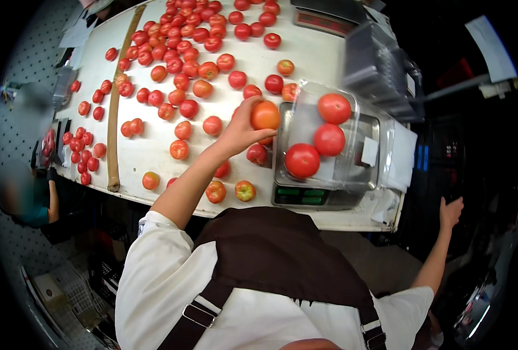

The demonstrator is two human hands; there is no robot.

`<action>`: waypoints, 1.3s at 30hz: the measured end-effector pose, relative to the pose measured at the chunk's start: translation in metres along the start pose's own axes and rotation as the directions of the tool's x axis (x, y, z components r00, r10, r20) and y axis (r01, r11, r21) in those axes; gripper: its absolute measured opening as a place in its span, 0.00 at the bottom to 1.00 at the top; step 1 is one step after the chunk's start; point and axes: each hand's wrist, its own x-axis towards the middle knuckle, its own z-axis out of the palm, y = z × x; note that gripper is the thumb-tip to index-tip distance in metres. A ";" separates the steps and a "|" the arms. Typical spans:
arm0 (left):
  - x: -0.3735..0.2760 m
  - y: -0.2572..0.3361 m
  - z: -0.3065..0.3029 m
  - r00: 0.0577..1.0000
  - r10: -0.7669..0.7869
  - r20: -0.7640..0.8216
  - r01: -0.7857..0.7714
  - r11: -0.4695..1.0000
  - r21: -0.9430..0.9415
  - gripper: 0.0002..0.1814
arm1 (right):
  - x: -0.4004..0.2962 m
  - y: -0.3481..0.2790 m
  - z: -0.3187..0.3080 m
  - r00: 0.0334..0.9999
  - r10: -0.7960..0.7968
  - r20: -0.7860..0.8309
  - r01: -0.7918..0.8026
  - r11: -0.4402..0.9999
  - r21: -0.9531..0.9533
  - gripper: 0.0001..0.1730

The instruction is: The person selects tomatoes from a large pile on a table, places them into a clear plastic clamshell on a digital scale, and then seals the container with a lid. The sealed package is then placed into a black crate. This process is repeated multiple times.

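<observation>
My left hand [242, 129] is closed around an orange-red tomato [265, 115], just left of a clear plastic clamshell box [300, 94]. That box rests on the steel pan of a digital scale [280, 177] and holds three red tomatoes [329, 139]. A white slip [369, 151] shows at the pan's right side. Far off to the right, away from the table, my right hand [451, 211] has curled fingers against a dark background. Whether it grips anything there cannot be made out.
Many loose tomatoes [175, 43] spread across the white table [145, 170]. A brown strip [118, 109] crosses it on the left. Stacked clear boxes [372, 70] stand behind the scale, beside another scale [326, 19]. At far left, a person [31, 205] works at the table.
</observation>
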 end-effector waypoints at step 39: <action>-0.087 0.058 0.192 0.707 -0.263 0.656 0.472 0.867 -0.161 0.15 | -0.199 -0.182 -0.088 0.561 -0.773 -0.295 0.303 -0.140 0.943 0.22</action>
